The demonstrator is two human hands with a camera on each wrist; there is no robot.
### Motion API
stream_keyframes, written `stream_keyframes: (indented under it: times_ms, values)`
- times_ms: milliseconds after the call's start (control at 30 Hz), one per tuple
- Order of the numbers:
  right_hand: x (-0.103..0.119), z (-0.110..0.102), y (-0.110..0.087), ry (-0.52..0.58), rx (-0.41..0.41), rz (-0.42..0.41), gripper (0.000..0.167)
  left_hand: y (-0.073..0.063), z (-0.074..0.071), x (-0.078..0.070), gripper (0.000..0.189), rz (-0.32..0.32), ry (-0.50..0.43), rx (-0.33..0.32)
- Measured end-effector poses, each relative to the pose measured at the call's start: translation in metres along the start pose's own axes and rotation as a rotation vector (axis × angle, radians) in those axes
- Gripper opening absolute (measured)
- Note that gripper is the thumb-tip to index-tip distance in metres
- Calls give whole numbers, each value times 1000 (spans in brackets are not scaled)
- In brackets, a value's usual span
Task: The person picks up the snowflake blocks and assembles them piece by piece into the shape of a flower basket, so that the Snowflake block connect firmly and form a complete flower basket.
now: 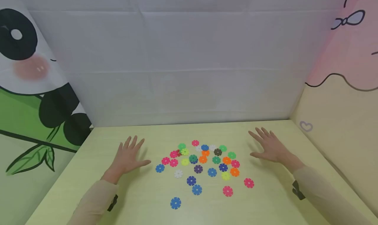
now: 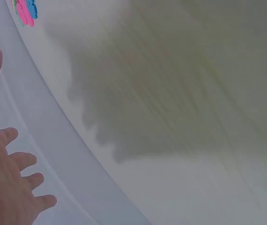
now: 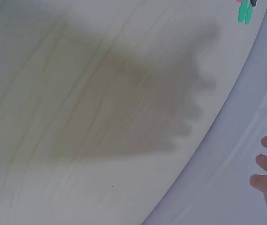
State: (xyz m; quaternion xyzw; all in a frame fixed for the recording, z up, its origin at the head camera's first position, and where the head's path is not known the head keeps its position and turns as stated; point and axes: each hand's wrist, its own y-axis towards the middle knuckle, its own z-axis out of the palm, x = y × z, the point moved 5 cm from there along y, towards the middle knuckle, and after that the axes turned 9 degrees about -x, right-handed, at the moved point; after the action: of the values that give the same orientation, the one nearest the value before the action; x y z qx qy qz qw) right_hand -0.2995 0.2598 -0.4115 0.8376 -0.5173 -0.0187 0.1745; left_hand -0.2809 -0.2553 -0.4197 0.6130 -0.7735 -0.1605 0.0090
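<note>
Many flat, notched plastic discs in mixed colours lie scattered over the middle of the table, some overlapping. My left hand hovers left of them with fingers spread, holding nothing; its thumb points toward a blue disc. On the other side my right hand is also spread and bare, nearest a pink disc and a green disc. Closest to the front edge lies another blue disc. In the left wrist view the left hand casts a shadow on the tabletop; the right wrist view shows a similar shadow.
The pale wooden table meets a white cloth wall at its back. Printed cartoon panels stand along both sides, a panda panel at left and a pink and cream panel at right. Dark straps show at both sleeves.
</note>
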Motion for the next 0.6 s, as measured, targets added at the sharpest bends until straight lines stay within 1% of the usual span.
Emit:
stream_keyframes:
  times_ms: [67, 200, 433, 600]
  values:
    - [3, 0, 2, 27, 6, 3, 81, 1, 1, -4, 93, 18, -15, -5]
    - [9, 3, 5, 70, 16, 25, 81, 3, 4, -11, 90, 33, -73, 0]
    - [18, 9, 9, 158, 12, 48, 80, 3, 12, -23, 88, -37, -205, 73]
    - [25, 14, 12, 243, 1, 58, 74, 4, 16, -37, 81, -59, -282, 104]
